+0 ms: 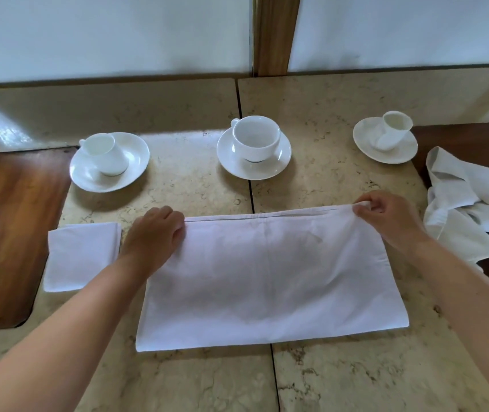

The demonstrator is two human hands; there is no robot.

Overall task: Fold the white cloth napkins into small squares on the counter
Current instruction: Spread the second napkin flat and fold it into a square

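Note:
A white cloth napkin [267,278] lies folded in half as a wide rectangle on the beige stone counter [341,185]. My left hand [154,233] grips its far left corner, fingers curled over the edge. At the far right corner, my right hand [386,215] pinches the two layers together. A napkin folded into a small square [81,255] lies flat just left of my left hand. Rumpled unfolded napkins [469,203] are heaped to the right of my right hand.
Three white cups on saucers stand along the back: left [109,160], middle [253,147], right [386,138]. Dark wooden surfaces flank the counter at left [8,227] and right [460,138]. A white wall with a wooden post [276,34] rises behind.

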